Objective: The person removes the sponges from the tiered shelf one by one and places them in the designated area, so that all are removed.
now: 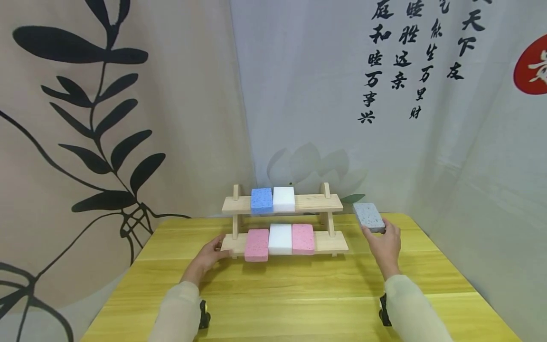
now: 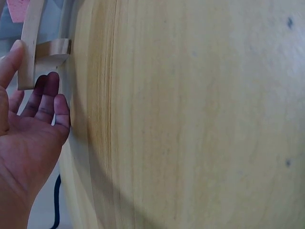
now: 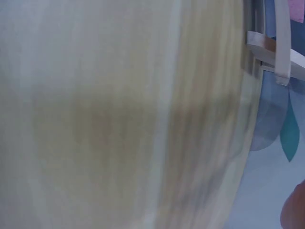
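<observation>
In the head view a two-tier wooden rack (image 1: 318, 203) stands at the back of the table. My left hand (image 1: 207, 259) holds the left end of its lower board, which the left wrist view shows between thumb and fingers. To the right of the rack, my right hand (image 1: 386, 242) grips a grey speckled sponge (image 1: 368, 216) by its near end, raised above the table. The upper board carries a blue sponge (image 1: 261, 200) and a white sponge (image 1: 284, 198) side by side. On the lower board a white sponge (image 1: 280, 239) sits between a pink sponge (image 1: 257, 245) and another pink sponge (image 1: 303, 239).
The yellow wood-grain table (image 1: 282, 294) reaches back to a hanging cloth (image 1: 299, 95) with printed plants and writing. Another pale cloth (image 1: 491, 180) hangs along the right side. A dark cord (image 2: 56, 202) shows past the table edge in the left wrist view.
</observation>
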Available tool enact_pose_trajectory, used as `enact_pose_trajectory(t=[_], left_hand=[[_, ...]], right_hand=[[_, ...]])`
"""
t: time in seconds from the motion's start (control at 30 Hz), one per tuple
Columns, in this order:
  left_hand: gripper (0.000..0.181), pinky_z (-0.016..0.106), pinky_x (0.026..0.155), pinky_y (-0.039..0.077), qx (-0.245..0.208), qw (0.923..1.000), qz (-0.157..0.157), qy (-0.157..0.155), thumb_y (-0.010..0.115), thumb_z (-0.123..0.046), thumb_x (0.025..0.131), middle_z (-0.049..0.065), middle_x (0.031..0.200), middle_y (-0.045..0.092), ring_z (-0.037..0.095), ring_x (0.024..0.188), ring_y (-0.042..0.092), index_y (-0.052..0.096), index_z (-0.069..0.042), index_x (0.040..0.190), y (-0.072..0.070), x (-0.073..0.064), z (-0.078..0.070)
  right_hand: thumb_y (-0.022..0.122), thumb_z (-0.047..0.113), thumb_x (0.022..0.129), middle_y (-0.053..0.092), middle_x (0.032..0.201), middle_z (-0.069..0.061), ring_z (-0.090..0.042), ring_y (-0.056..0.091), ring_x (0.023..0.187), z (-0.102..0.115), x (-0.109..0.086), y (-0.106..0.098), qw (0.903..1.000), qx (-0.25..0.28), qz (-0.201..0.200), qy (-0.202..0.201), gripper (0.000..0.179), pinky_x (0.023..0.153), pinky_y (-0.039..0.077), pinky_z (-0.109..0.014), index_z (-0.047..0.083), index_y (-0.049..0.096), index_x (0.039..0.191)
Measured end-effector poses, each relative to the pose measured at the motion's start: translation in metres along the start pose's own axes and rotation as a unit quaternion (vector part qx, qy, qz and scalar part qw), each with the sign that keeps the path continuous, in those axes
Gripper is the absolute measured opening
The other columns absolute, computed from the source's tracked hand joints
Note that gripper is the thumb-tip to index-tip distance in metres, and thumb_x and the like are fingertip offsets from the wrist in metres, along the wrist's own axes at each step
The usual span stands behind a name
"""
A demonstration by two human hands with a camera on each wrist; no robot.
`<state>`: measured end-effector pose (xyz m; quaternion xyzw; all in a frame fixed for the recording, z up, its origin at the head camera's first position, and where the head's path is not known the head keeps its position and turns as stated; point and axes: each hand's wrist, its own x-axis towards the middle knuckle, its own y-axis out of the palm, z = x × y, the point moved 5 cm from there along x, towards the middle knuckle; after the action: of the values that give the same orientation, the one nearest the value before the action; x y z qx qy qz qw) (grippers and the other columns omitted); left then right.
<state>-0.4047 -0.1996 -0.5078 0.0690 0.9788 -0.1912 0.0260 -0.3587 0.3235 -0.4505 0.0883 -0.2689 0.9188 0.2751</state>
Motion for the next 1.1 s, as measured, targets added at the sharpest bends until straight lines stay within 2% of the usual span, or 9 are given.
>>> enact_pose_trajectory(t=[0.13, 0.4, 0.67, 0.9, 1.1], left_hand=[[0.083, 0.054, 0.100, 0.041, -0.007, 1.0000, -0.001, 0.000, 0.074, -0.021, 0.091, 0.029, 0.137, 0.046, 0.037, 0.116, 0.053, 0.027, -0.004, 0.156, -0.001, 0.000, 0.001], [0.079, 0.052, 0.099, 0.042, 0.005, 0.9999, -0.009, 0.002, 0.072, -0.021, 0.092, 0.028, 0.137, 0.047, 0.036, 0.116, 0.053, 0.028, -0.005, 0.156, -0.001, 0.001, 0.002], [0.080, 0.052, 0.097, 0.043, 0.008, 0.9999, -0.007, 0.007, 0.072, -0.020, 0.092, 0.028, 0.135, 0.047, 0.035, 0.113, 0.054, 0.027, -0.004, 0.156, 0.000, 0.000, 0.001], [0.081, 0.052, 0.098, 0.043, -0.001, 0.9999, -0.010, 0.006, 0.073, -0.020, 0.091, 0.027, 0.135, 0.048, 0.036, 0.114, 0.054, 0.027, -0.006, 0.156, 0.002, 0.001, 0.001], [0.080, 0.055, 0.101, 0.041, 0.002, 0.9999, -0.014, 0.001, 0.073, -0.022, 0.092, 0.027, 0.137, 0.047, 0.037, 0.116, 0.054, 0.028, -0.007, 0.157, 0.001, 0.000, 0.000]], right_hand=[[0.068, 0.040, 0.093, 0.035, 0.137, -0.029, -0.042, 0.042, 0.120, -0.009, -0.003, 0.006, 0.9999, 0.004, 0.013, 0.010, 0.085, 0.102, 0.037, -0.054, -0.009, 0.030, 0.150], [0.069, 0.037, 0.093, 0.034, 0.139, -0.030, -0.044, 0.041, 0.122, -0.032, -0.013, 0.009, 0.9984, 0.003, 0.021, 0.052, 0.082, 0.103, 0.035, -0.056, -0.009, 0.032, 0.149], [0.066, 0.039, 0.094, 0.027, 0.145, -0.035, -0.047, 0.036, 0.128, -0.048, -0.016, 0.014, 0.9951, 0.006, 0.059, 0.079, 0.087, 0.108, 0.030, -0.058, -0.011, 0.024, 0.151], [0.066, 0.036, 0.094, 0.025, 0.145, -0.037, -0.049, 0.034, 0.128, -0.054, -0.017, 0.019, 0.9937, -0.007, 0.073, 0.085, 0.086, 0.109, 0.029, -0.059, -0.013, 0.024, 0.150], [0.065, 0.034, 0.093, 0.029, 0.140, -0.040, -0.052, 0.034, 0.127, -0.054, -0.017, 0.023, 0.9891, -0.054, 0.113, 0.078, 0.084, 0.107, 0.029, -0.061, -0.017, 0.026, 0.147]])
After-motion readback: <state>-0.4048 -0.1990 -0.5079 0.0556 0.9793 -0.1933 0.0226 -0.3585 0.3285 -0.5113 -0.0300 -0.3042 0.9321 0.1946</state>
